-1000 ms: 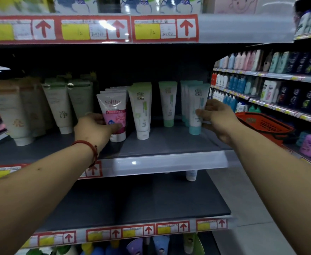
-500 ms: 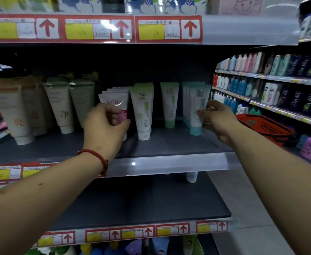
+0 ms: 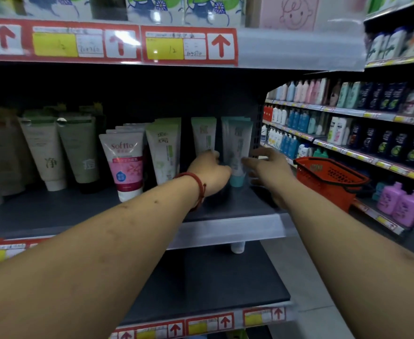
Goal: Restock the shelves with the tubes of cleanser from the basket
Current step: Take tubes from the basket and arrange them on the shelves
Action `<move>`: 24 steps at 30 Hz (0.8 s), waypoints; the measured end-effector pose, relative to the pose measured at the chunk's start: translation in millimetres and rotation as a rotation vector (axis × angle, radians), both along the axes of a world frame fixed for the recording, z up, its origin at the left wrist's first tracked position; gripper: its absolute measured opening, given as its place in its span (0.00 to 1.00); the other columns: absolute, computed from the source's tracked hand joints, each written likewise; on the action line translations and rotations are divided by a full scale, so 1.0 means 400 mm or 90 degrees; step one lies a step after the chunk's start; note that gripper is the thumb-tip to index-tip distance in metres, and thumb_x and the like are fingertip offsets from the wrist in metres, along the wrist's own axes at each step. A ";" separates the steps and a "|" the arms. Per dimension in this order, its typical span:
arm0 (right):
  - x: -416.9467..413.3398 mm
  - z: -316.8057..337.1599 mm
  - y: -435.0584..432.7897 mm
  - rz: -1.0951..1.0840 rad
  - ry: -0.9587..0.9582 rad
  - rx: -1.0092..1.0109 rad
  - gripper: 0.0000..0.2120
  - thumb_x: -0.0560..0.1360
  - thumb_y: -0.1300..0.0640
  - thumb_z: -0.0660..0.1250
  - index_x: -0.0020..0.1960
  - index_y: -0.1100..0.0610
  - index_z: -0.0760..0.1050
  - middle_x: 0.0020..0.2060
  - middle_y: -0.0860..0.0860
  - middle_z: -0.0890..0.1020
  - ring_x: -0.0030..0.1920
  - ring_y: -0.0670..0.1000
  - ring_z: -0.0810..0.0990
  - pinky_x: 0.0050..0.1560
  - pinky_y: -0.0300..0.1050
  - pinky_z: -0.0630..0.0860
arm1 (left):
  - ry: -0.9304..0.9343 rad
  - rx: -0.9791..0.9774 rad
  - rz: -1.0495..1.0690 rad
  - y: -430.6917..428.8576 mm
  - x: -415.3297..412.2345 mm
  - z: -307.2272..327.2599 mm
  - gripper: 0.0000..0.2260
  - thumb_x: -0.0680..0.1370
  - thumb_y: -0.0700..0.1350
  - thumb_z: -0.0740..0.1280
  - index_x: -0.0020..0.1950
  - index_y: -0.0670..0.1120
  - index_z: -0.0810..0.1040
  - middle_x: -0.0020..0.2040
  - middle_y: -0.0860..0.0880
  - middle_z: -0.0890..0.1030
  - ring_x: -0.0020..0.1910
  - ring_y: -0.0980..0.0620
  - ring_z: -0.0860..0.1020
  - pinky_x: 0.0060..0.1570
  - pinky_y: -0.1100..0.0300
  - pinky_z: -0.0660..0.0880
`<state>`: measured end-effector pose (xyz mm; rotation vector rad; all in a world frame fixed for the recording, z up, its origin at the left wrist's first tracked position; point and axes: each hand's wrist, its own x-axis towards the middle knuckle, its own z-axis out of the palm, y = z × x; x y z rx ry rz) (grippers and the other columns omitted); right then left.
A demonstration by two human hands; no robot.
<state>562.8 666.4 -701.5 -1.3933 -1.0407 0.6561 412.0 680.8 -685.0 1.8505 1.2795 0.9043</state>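
Square the teal tube (image 3: 239, 145), upright at the right end of the shelf (image 3: 225, 231), gently: your right grip (image 3: 269, 165) hangs splayed and empty beside it, whether your left grip (image 3: 210, 172) is closed cannot be told

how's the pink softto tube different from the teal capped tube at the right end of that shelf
The Softto tube is white with a pink label and white cap; the teal-capped tube is pale blue-green. No hand touches the Softto tube, while the teal-capped tube sits between the left hand and right hand. Both stand cap-down on the same shelf.
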 end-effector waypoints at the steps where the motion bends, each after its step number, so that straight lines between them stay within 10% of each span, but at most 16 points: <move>1: 0.000 -0.003 -0.001 0.010 -0.008 0.000 0.18 0.73 0.57 0.76 0.60 0.58 0.76 0.51 0.59 0.83 0.48 0.56 0.82 0.49 0.52 0.80 | 0.012 -0.015 -0.003 0.010 0.016 -0.003 0.30 0.77 0.43 0.69 0.78 0.43 0.64 0.75 0.44 0.70 0.72 0.45 0.71 0.72 0.51 0.68; 13: 0.013 -0.009 0.012 0.035 -0.121 0.007 0.09 0.77 0.65 0.67 0.41 0.56 0.77 0.41 0.57 0.82 0.41 0.54 0.78 0.44 0.49 0.75 | -0.102 -0.039 0.013 0.048 0.038 -0.062 0.11 0.66 0.39 0.66 0.39 0.56 0.78 0.51 0.47 0.86 0.54 0.44 0.83 0.61 0.47 0.79; 24: -0.028 0.006 -0.050 -0.034 -0.266 -0.064 0.07 0.75 0.64 0.63 0.47 0.56 0.77 0.44 0.53 0.82 0.49 0.57 0.80 0.46 0.46 0.77 | -0.038 -0.015 -0.026 -0.009 -0.026 -0.040 0.22 0.76 0.35 0.69 0.70 0.44 0.76 0.63 0.47 0.81 0.61 0.50 0.79 0.65 0.54 0.76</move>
